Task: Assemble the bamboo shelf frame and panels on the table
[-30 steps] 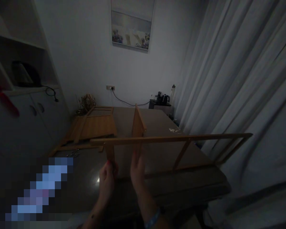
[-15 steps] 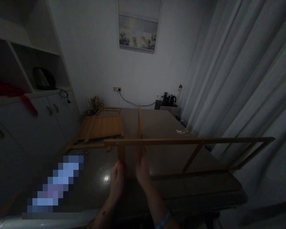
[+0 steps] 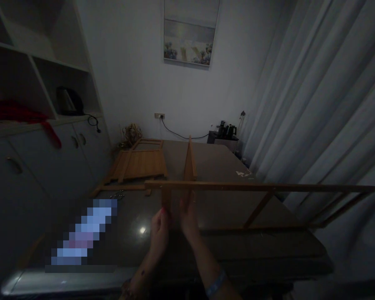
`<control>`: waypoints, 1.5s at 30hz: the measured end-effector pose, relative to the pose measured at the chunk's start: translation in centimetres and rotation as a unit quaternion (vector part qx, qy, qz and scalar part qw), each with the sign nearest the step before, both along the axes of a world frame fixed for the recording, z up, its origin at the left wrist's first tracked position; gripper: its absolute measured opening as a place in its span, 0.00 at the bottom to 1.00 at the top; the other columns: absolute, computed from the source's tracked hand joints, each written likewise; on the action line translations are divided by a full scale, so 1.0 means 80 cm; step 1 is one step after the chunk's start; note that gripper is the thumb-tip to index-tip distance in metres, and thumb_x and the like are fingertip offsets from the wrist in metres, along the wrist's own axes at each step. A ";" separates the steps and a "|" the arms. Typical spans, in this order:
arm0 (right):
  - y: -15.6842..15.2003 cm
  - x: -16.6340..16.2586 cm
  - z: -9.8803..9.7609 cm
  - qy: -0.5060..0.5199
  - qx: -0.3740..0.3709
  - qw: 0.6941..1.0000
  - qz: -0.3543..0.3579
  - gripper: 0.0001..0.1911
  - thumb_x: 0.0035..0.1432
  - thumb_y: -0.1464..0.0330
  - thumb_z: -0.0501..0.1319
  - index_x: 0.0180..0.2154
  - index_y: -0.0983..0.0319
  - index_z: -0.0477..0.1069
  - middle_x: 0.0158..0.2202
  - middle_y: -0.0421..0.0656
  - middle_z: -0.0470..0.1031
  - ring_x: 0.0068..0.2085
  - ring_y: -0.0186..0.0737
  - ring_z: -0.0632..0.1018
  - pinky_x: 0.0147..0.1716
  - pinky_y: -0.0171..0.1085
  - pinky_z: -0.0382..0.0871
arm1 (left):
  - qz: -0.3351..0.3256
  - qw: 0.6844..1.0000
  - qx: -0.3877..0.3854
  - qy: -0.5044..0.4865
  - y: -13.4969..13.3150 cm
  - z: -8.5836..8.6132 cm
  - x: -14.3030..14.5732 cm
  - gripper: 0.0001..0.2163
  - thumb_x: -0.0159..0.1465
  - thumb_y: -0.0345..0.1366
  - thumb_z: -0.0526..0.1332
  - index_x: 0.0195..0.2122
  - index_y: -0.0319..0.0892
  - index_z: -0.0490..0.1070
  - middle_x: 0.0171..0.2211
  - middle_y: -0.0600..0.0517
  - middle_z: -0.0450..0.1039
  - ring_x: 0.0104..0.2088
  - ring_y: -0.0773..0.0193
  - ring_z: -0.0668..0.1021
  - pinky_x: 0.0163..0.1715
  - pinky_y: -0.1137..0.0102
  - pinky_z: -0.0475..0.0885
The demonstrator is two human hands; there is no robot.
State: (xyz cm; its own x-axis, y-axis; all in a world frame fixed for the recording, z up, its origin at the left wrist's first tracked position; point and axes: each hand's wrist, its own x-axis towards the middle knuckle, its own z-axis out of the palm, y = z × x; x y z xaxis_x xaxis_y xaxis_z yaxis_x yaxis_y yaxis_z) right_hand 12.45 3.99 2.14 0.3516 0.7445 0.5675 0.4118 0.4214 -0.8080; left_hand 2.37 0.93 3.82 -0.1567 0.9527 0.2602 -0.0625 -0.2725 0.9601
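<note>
The left hand [image 3: 159,228] is closing its fingers around the end slat [image 3: 166,198] of a wooden frame [image 3: 222,187], the thumb lying along the wood; this grip is probably steadying the frame by its shortest, stiffest member. Just beside it, the right hand [image 3: 189,223] is reaching up to the near end of a narrow wooden board [image 3: 190,164]; its fingers are extending along the wood, but the dim light is hiding whether they are clamping it or merely bracing it. The board is standing on edge and running away from the person, a posture that presumably is depending on that support.

The frame is stretching to the right along the near side of the tabletop [image 3: 212,151]. Its upper rail is crossing in front of the board, while its lower rail is lying near the tabletop's edge; it appears to be standing on its long side, which is leaving the end slat upright for grasping.

Farther left, a slatted panel [image 3: 140,164] is lying flat, a position likely lending it stability without a hand. Nearer, small metal pieces [image 3: 117,195] are lying in a loose group, perhaps for easy reach; their exact kind is escaping identification. Pale scraps [image 3: 243,173] are resting toward the right edge, near the hanging curtain [image 3: 315,104].
</note>
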 end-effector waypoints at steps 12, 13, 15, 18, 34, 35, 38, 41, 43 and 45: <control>-0.007 -0.020 0.005 -0.050 0.022 0.997 0.057 0.29 0.69 0.55 0.46 0.65 0.60 0.53 0.66 0.52 0.53 0.65 0.47 0.61 0.59 0.48 0.63 | -0.024 0.999 -0.001 -0.033 0.007 -0.005 -0.005 0.27 0.58 0.62 0.56 0.22 0.39 0.66 0.19 0.55 0.63 0.21 0.70 0.64 0.20 0.77 0.61; -0.008 -0.020 0.006 -0.048 0.023 0.997 0.059 0.29 0.69 0.55 0.46 0.65 0.60 0.52 0.66 0.52 0.53 0.65 0.47 0.61 0.59 0.48 0.63 | -0.030 0.999 0.001 -0.032 0.007 -0.004 -0.006 0.26 0.58 0.60 0.57 0.24 0.38 0.67 0.20 0.54 0.65 0.21 0.70 0.65 0.20 0.76 0.62; -0.010 -0.019 0.009 -0.046 0.022 0.997 0.061 0.28 0.69 0.56 0.46 0.65 0.59 0.52 0.65 0.52 0.54 0.64 0.46 0.62 0.60 0.48 0.63 | -0.043 0.999 0.006 -0.028 0.006 0.000 -0.007 0.23 0.58 0.57 0.60 0.28 0.37 0.71 0.23 0.52 0.71 0.23 0.68 0.69 0.22 0.76 0.65; -0.012 -0.019 0.014 -0.047 0.024 0.996 0.070 0.28 0.68 0.58 0.48 0.65 0.59 0.52 0.64 0.51 0.57 0.64 0.46 0.63 0.60 0.48 0.63 | -0.054 0.998 0.022 -0.021 0.004 0.011 -0.008 0.20 0.57 0.53 0.63 0.33 0.37 0.75 0.28 0.48 0.76 0.29 0.62 0.75 0.27 0.73 0.71; -0.010 -0.028 0.022 -0.070 0.036 0.996 0.050 0.26 0.65 0.69 0.49 0.64 0.58 0.58 0.62 0.50 0.61 0.61 0.48 0.66 0.59 0.52 0.65 | -0.080 0.943 0.312 0.083 0.044 0.131 -0.021 0.21 0.65 0.50 0.57 0.55 0.44 0.63 0.55 0.45 0.63 0.55 0.57 0.68 0.56 0.63 0.65; -0.009 -0.029 0.024 -0.069 0.033 0.996 0.051 0.26 0.65 0.70 0.50 0.64 0.57 0.57 0.62 0.49 0.61 0.61 0.48 0.66 0.59 0.53 0.65 | -0.093 0.934 0.328 0.108 0.045 0.136 -0.024 0.20 0.66 0.49 0.55 0.56 0.44 0.63 0.58 0.44 0.60 0.58 0.56 0.65 0.58 0.61 0.62; -0.008 -0.031 0.028 -0.062 0.029 0.996 0.063 0.27 0.64 0.69 0.52 0.64 0.56 0.58 0.62 0.48 0.62 0.61 0.49 0.67 0.59 0.53 0.65 | -0.114 0.911 0.351 0.184 0.045 0.149 -0.029 0.18 0.69 0.48 0.50 0.55 0.46 0.67 0.63 0.47 0.56 0.63 0.54 0.60 0.63 0.56 0.54; -0.006 -0.032 0.031 -0.055 0.026 0.995 0.074 0.26 0.65 0.67 0.52 0.63 0.56 0.59 0.61 0.49 0.62 0.60 0.49 0.67 0.57 0.53 0.66 | -0.109 0.907 0.359 0.191 0.044 0.151 -0.027 0.21 0.72 0.47 0.43 0.50 0.46 0.71 0.63 0.48 0.60 0.64 0.55 0.57 0.65 0.54 0.51; -0.006 -0.033 0.031 -0.050 0.024 0.996 0.073 0.25 0.65 0.65 0.52 0.63 0.56 0.59 0.60 0.49 0.63 0.59 0.49 0.68 0.56 0.52 0.68 | -0.117 0.915 0.350 0.163 0.046 0.149 -0.025 0.23 0.72 0.49 0.40 0.46 0.44 0.71 0.60 0.47 0.64 0.64 0.54 0.58 0.65 0.53 0.52; -0.007 -0.033 0.030 -0.046 0.031 0.997 0.061 0.25 0.65 0.63 0.53 0.63 0.57 0.60 0.59 0.50 0.64 0.58 0.50 0.69 0.55 0.51 0.69 | -0.134 0.924 0.328 0.142 0.050 0.145 -0.023 0.24 0.70 0.52 0.40 0.43 0.43 0.71 0.57 0.46 0.68 0.63 0.52 0.60 0.64 0.52 0.55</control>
State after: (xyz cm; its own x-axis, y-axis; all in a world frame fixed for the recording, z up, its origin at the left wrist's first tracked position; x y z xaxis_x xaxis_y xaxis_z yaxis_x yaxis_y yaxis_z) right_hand 9.80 3.42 4.51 0.2059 0.7410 0.6392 0.4253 0.5205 -0.7404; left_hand 0.55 4.89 15.46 0.2254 0.5698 0.7903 0.0178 -0.8134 0.5814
